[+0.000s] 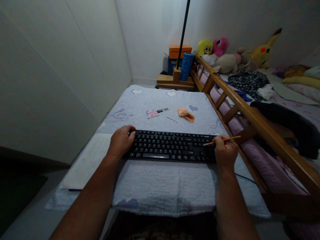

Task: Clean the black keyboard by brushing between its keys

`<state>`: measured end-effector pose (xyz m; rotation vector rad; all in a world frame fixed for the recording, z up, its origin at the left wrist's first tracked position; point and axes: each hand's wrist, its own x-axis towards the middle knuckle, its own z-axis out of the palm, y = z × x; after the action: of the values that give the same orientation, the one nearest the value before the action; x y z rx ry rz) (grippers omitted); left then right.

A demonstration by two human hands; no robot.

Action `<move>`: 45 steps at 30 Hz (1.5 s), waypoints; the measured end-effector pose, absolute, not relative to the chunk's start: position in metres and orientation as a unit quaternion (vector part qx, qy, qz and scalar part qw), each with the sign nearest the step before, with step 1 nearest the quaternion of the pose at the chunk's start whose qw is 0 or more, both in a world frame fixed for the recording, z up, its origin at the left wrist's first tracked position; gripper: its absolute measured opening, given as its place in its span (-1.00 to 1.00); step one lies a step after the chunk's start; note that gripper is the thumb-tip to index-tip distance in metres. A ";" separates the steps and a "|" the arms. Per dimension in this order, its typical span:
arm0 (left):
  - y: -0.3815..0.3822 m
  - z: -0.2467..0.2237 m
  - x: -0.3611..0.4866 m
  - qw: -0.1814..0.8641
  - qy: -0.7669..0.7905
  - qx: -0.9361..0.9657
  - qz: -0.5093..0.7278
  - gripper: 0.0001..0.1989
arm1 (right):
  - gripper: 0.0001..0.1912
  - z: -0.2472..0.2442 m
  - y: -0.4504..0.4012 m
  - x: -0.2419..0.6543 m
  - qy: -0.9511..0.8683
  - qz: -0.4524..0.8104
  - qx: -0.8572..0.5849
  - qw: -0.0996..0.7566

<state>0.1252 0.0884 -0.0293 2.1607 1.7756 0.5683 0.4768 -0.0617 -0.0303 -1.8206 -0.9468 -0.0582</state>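
A black keyboard point(163, 146) lies across the cloth in front of me, its space bar on my side. My left hand point(121, 140) is closed around the keyboard's left end, thumb at the top corner. At the other end, my right hand point(226, 151) pinches a thin paintbrush point(231, 137) with an orange handle. The brush's pale tip points left, over the keys on the right side; whether it touches them I cannot tell. That hand covers the keyboard's right edge. Beyond the keyboard are a tweezers-like tool point(160, 111), thin cotton swabs point(172, 119) and a crumpled orange cloth point(186, 114).
A light blue patterned cloth point(165, 180) covers the table. White paper point(87, 160) lies at left. A wooden bed rail point(250, 116) runs along the right, with plush toys and clothes behind it. A black pole point(183, 33) stands on a wooden base at the back.
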 end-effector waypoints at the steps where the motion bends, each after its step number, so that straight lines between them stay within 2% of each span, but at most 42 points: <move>1: 0.089 -0.030 0.125 0.143 0.614 0.750 0.199 -0.64 | -0.77 -0.031 -0.061 0.478 -0.389 -0.028 -0.757 0.524; 11: 0.089 -0.031 0.124 0.143 0.617 0.748 0.197 -0.62 | -0.75 -0.035 -0.058 0.487 -0.360 -0.057 -0.805 0.468; 19: 0.089 -0.031 0.124 0.141 0.615 0.751 0.195 -0.62 | -0.70 -0.031 -0.060 0.494 -0.356 -0.049 -0.788 0.500; 24: 0.089 -0.030 0.125 0.146 0.619 0.749 0.187 -0.60 | -0.62 -0.025 -0.063 0.499 -0.402 -0.031 -0.802 0.441; 28: 0.090 -0.030 0.125 0.147 0.622 0.747 0.185 -0.61 | -0.63 -0.017 -0.071 0.505 -0.417 0.015 -0.814 0.403; 38: 0.090 -0.033 0.126 0.135 0.623 0.747 0.189 -0.63 | -0.64 -0.026 -0.075 0.497 -0.420 -0.020 -0.768 0.483; 45: 0.092 -0.034 0.125 0.133 0.621 0.748 0.193 -0.64 | -0.65 -0.027 -0.079 0.495 -0.443 -0.030 -0.778 0.445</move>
<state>0.1246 0.0918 -0.0343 2.1697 1.8004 0.5609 0.4955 -0.0785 -0.0274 -1.9276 -1.0971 -0.0748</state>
